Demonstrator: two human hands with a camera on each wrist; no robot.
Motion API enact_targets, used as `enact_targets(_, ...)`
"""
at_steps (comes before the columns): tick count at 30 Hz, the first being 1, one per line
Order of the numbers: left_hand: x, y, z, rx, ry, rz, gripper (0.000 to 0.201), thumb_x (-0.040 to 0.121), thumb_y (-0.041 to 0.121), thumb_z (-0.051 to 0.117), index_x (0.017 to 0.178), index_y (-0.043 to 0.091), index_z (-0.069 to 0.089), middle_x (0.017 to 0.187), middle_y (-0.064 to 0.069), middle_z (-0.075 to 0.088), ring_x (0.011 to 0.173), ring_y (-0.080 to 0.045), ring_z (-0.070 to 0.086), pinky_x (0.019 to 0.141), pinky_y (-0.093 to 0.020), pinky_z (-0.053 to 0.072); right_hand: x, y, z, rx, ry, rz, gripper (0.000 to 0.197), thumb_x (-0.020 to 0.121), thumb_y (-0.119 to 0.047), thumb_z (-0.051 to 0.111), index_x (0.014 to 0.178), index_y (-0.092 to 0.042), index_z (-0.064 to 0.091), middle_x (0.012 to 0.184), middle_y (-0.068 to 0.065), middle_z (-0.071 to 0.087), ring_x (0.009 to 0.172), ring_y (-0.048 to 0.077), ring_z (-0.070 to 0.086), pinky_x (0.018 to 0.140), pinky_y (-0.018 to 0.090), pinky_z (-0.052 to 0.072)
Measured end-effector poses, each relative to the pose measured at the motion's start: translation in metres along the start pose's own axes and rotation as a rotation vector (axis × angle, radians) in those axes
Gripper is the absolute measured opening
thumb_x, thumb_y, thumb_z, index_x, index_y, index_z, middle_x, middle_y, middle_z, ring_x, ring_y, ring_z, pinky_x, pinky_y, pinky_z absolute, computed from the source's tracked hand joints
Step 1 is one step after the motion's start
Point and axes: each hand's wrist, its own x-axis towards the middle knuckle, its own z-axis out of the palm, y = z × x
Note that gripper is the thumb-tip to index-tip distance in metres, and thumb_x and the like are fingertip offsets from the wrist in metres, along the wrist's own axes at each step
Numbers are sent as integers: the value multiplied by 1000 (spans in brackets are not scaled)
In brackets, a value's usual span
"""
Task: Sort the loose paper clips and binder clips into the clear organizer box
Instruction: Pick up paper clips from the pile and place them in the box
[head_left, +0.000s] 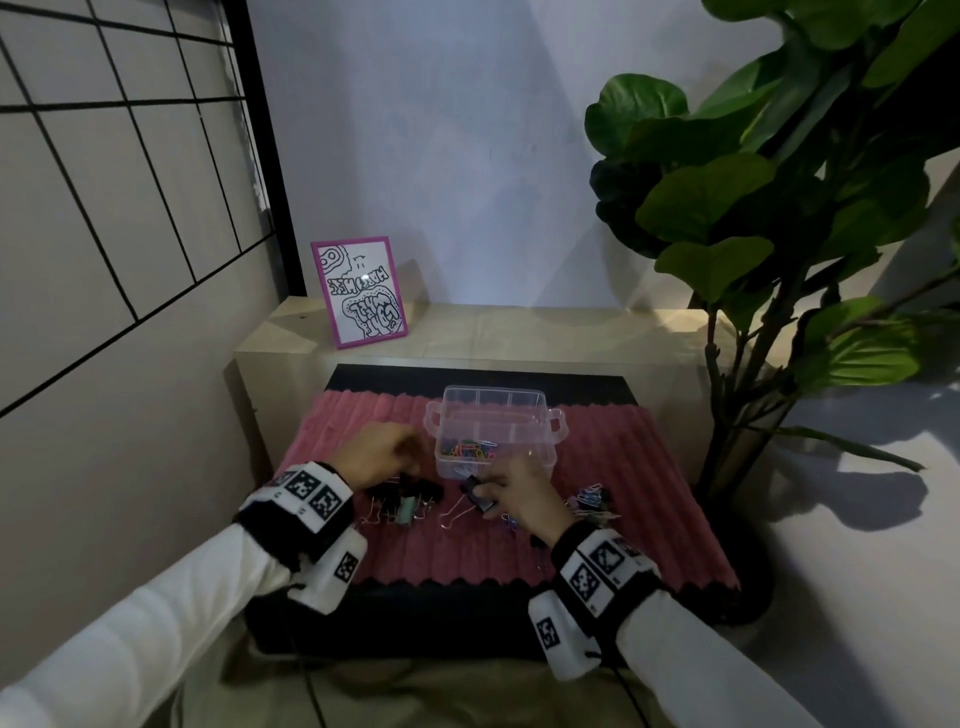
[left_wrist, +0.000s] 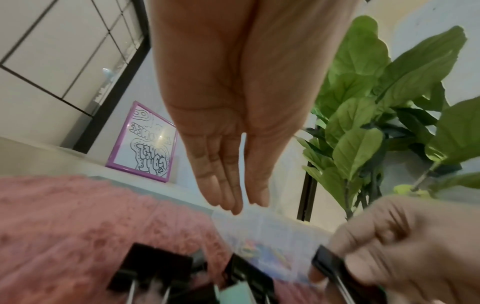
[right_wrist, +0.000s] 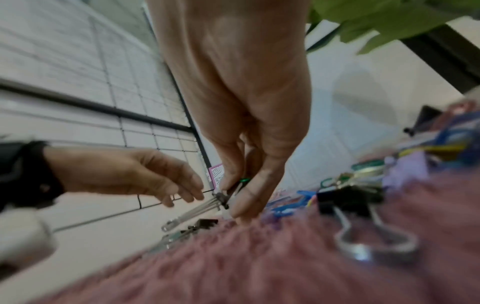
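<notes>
The clear organizer box (head_left: 540, 441) stands on the pink mat, with coloured paper clips (head_left: 470, 449) in its near compartment. My right hand (head_left: 491, 493) hovers just in front of the box and pinches a black binder clip (head_left: 477, 494) (right_wrist: 223, 197) by its body, wire handles pointing left. My left hand (head_left: 410, 460) (left_wrist: 241, 205) is left of the box with fingers straight and holds nothing. Below it lie several loose binder clips (head_left: 408, 499) (left_wrist: 155, 265), black and one mint. More paper clips (head_left: 592, 496) lie right of my right hand.
The pink ribbed mat (head_left: 649, 483) covers a black pad in front of a beige ledge. A pink-framed drawing (head_left: 359, 291) leans at the back left. A large leafy plant (head_left: 779, 208) rises on the right. Another black binder clip (right_wrist: 348, 199) lies on the mat near my right wrist.
</notes>
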Motion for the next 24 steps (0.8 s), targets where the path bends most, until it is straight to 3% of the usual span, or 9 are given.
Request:
enact_targets(3, 1, -11, -11, -88, 78, -16, 21, 83, 4, 60, 104, 3, 62, 104, -11, 68, 98, -24, 62, 85, -29, 46, -3, 0, 1, -63, 33, -42, 22, 86, 5, 56, 107, 11, 61, 103, 29, 65, 86, 33, 66, 61, 22, 56)
enact_targets(5, -2, -17, -16, -175, 111, -39, 21, 84, 0, 58, 104, 4, 62, 96, -8, 66, 91, -23, 63, 91, -37, 49, -3, 0, 1, -100, 50, -79, 20, 84, 1, 59, 102, 8, 64, 98, 27, 67, 88, 36, 66, 72, 36, 58)
enact_targets(6, -4, -17, -16, -183, 122, -45, 21, 84, -1, 57, 103, 5, 62, 93, -5, 65, 86, -19, 61, 89, -35, 51, -2, 0, 1, -129, 56, -96, 18, 84, -2, 61, 99, 6, 66, 96, 25, 69, 88, 35, 66, 78, 41, 57)
enact_targets(8, -9, -16, -10, -111, 125, -15, 19, 84, 1, 57, 100, 7, 64, 93, -3, 67, 81, -11, 58, 75, -15, 47, -1, 2, 1, -186, 60, -130, 15, 83, -5, 62, 95, 2, 68, 91, 16, 70, 85, 27, 66, 84, 40, 54)
enact_targets(11, -16, -6, 0, -49, 119, 19, 20, 84, 1, 56, 100, 7, 65, 89, 3, 63, 80, -7, 55, 59, 1, 38, -2, 1, -1, -214, 85, -174, 13, 86, -4, 57, 91, -2, 69, 83, 11, 69, 76, 21, 65, 79, 36, 55)
enact_targets(16, -22, 18, 4, -161, 225, 66, 18, 86, -1, 54, 99, 5, 64, 87, 2, 60, 67, -5, 54, 54, -4, 42, -7, 4, -33, -314, 82, -141, 26, 83, 11, 44, 85, -3, 66, 67, 6, 62, 58, 17, 57, 59, 26, 49)
enact_targets(18, -21, 35, 12, -187, 142, 171, 18, 86, 0, 54, 99, 5, 65, 90, -1, 65, 68, 1, 56, 58, -2, 45, -7, 11, -54, -318, 11, -92, 29, 83, 13, 43, 77, -7, 63, 62, 3, 61, 54, 15, 56, 53, 19, 47)
enact_targets(20, -10, 53, 26, -125, 16, 263, 18, 84, 0, 57, 100, 5, 65, 100, -7, 68, 81, -8, 62, 68, -5, 45, -6, 17, -70, -297, -23, -43, 32, 85, 11, 47, 69, -13, 60, 63, 2, 62, 55, 14, 58, 56, 22, 49)
enact_targets(24, 18, 81, 62, 121, -213, 275, 32, 81, 6, 61, 113, 3, 58, 116, -19, 60, 107, -30, 56, 91, -33, 42, -13, 19, -83, -360, -2, -12, 8, 81, 0, 63, 85, -4, 68, 76, 3, 66, 65, 11, 61, 59, 13, 48)
